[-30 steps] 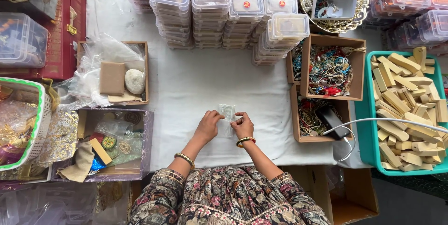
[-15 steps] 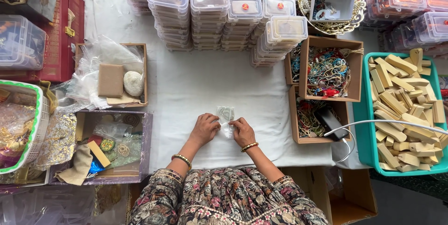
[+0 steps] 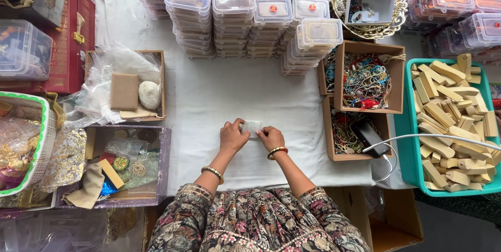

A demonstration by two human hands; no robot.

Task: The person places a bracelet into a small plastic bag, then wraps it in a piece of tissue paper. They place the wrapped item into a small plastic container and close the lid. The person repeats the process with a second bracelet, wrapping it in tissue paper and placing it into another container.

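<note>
On the white cloth (image 3: 209, 100) covering the table, I am working at the near middle edge, everything else ringing the bare patch in front of me. Largest to my right, the teal crate (image 3: 404, 142) is sitting full of pale wooden blocks (image 3: 449, 111). Across the far side, stacks of clear lidded boxes (image 3: 250, 14) are standing in rows, some with red dots on the lids. To my far left, a red case (image 3: 65, 48) is lying flat, and nearer me a white basket with a green rim (image 3: 44, 142) is holding gold foil.

Two open cardboard boxes on my right are holding tangled beaded strings, the far box (image 3: 365, 77) fuller than the near box (image 3: 355, 134); a dark phone (image 3: 368, 137) with a white cable is resting on the near one. On my left, a cardboard tray (image 3: 128, 87) is carrying a tan pad and a pale stone.

Smallest: both hands are meeting at a small clear packet (image 3: 251, 126) lying on the cloth straight ahead of me. My left hand (image 3: 233, 136) is curling over its left end, fingers bent and pressing down. My right hand (image 3: 270, 138) is pinching its right end, fingers closed on the edge. Both wrists are wearing gold bangles. The packet's contents are too small to tell.
</note>
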